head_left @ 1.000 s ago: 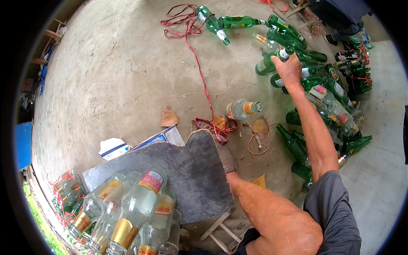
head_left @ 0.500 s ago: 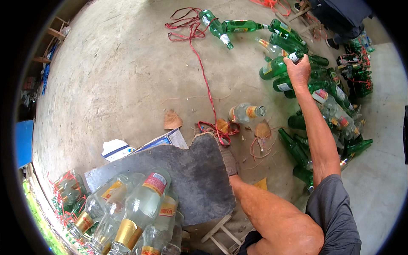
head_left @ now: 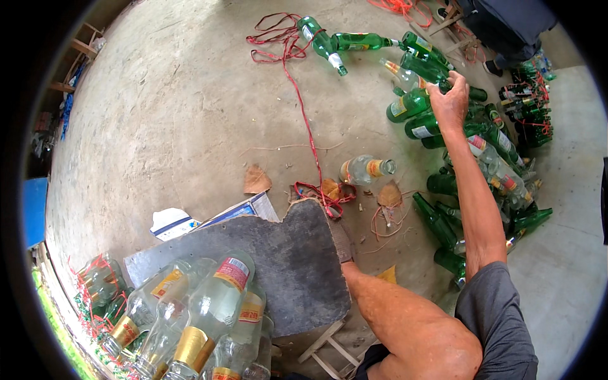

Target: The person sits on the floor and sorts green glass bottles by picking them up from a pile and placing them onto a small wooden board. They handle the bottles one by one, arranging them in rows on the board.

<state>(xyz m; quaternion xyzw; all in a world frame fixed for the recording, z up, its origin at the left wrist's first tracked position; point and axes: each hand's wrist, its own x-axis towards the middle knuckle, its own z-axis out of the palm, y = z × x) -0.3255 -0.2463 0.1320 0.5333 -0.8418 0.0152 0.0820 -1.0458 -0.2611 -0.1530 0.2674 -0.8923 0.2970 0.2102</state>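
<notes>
My right hand [head_left: 448,100] reaches over a pile of green glass bottles at the upper right. Its thumb and fingers are spread, curved about a dark green bottle neck [head_left: 444,86] without visibly closing on it. Just left of the hand lies a green bottle [head_left: 408,105] with a pale label, its base toward the left. Below that, another green bottle [head_left: 423,126] lies in the same direction. Past the fingertips are more green bottles [head_left: 423,66] and a clear bottle [head_left: 405,77] with a yellow-red label. My left hand is out of the picture.
Clear bottles [head_left: 218,288] with gold necks lie beside a dark board [head_left: 278,266]. A lone clear bottle [head_left: 362,170] lies on the floor near red cord [head_left: 310,130]. Bundled bottles [head_left: 531,104] stand at the right, near a person in dark clothing [head_left: 506,25].
My right hand has opened its fingers from a green bottle neck it gripped and shifted slightly right. The neck's white label no longer shows between the fingers.
</notes>
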